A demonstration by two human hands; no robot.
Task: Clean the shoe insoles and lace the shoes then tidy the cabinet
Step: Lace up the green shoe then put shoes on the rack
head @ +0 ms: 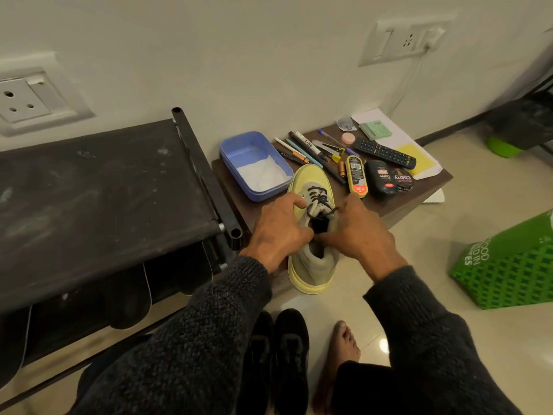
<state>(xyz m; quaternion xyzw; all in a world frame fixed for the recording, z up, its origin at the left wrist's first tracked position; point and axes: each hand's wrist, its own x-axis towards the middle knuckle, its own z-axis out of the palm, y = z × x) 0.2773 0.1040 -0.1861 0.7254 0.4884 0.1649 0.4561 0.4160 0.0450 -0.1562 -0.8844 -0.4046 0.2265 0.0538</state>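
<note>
Pale tiled floor (434,310) and a cream wall with sockets are framing your work, with the black fabric-topped shoe rack (98,187) standing on your left and a low brown bench (386,205) pushed against the wall ahead of you. You are sitting the yellow-soled grey sneaker (312,235) on the near end of that bench, toe pointing to the wall, heel hanging toward you over the edge.

You are in the lacing step. Your left hand (278,232) is curling over the shoe's left flank with its grip closing on the black lace (318,202) near the tongue, and your right hand (359,232) is pinching the other lace end from the right; both grips are clamped on lace, though the fingertips are hiding under the hands. The lower eyelets are looking threaded already, so your next move is probably calling for drawing the ends even and feeding them through the top eyelets, keeping the shoe from tipping off the edge.

Around you, a green patterned bag (508,265) is lying on the floor at right, and a black pair of shoes (278,363) is waiting beside your bare foot (341,360). On the bench, the blue tray (236,151) with white cloth is touching the sneaker's toe, while the remote (384,152), polish bottles (381,179) and pens (308,152) are crowding the far side, leaving little room to slide the shoe forward.
</note>
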